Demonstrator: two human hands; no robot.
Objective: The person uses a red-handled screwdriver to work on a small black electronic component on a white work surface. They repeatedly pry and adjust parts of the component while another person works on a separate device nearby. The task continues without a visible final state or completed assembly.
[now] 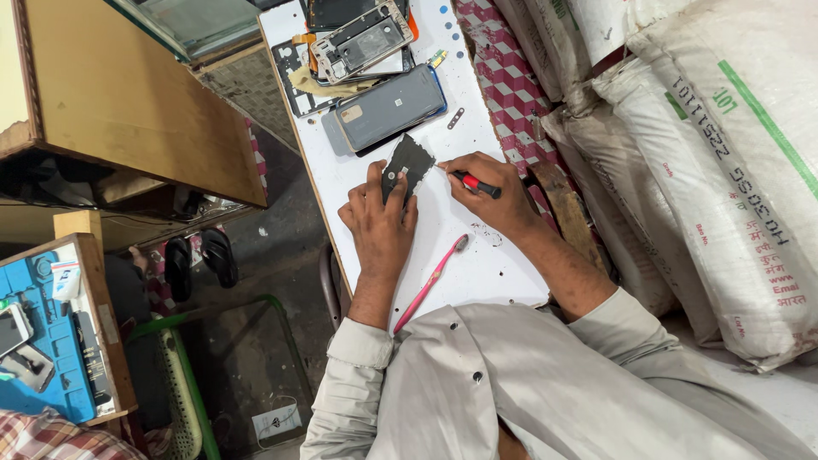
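My left hand (379,217) presses a small dark phone part (407,163) flat on the white worktable (358,175). My right hand (490,194) grips a red-and-black screwdriver (475,183), its thin tip touching the right edge of that part. Both forearms in grey sleeves rest over the table's near end. A pink toothbrush (433,279) lies on the table between my arms, bristles pointing away from me.
Several opened phones and back covers (375,77) are stacked at the table's far end, with a small metal strip (456,117) beside them. White woven sacks (707,153) pile up on the right. A wooden cabinet (128,94) and a blue mat with phones (43,341) stand left.
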